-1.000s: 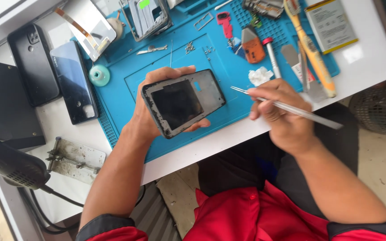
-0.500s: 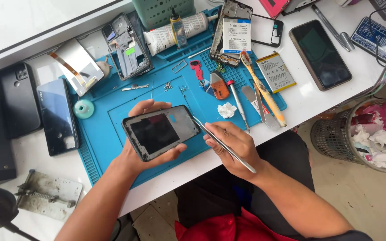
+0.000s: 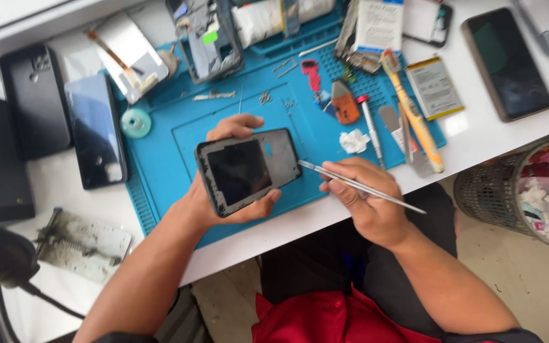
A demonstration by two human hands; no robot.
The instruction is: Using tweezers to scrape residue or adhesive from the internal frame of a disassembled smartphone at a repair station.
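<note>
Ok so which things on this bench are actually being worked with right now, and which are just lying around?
In use:
- left hand holding the dark grey opened phone frame
- right hand holding the thin metal tweezers, tip at the frame's edge
- blue silicone work mat beneath

Lying about:
- yellow-handled brush
- black phone with dark screen
- crumpled white tissue
- mesh waste basket

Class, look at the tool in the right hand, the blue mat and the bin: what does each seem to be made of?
Tweezers: likely steel, thin with a bright silver sheen. Blue mat: probably silicone or rubber, matte, with moulded compartments. Bin: wire mesh, apparently metal; see-through lattice wall.
</note>
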